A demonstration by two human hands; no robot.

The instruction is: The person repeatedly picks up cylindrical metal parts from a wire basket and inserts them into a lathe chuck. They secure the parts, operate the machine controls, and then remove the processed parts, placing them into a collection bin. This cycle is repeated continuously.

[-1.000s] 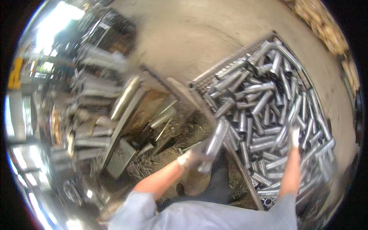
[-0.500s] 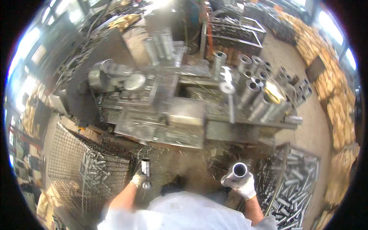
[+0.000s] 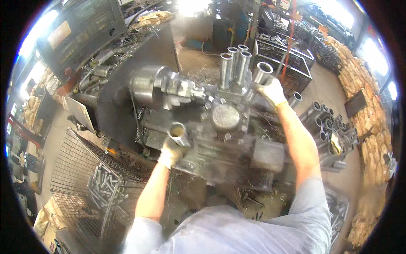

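In my left hand, gloved in white, is a short metal tube held upright with its open end up, in front of the lathe's carriage. My right hand, gloved too, reaches far forward and grips another metal tube, tilted, its open end facing me. That tube is just right of several upright metal tubes at the back of the machine. A lathe chuck lies between my hands and the left panel, with a round-topped tool post to its right.
On the left stands a wire mesh cart with small metal pieces. More tubes crowd the right end of the machine. A bin of metal parts sits at lower right; stacked sacks line the right side. Dark crates stand behind.
Both hands have risen forward from low near my body, each with a tube. The right has reached the standing tubes; the left is over the machine's near side. My view has shifted left.
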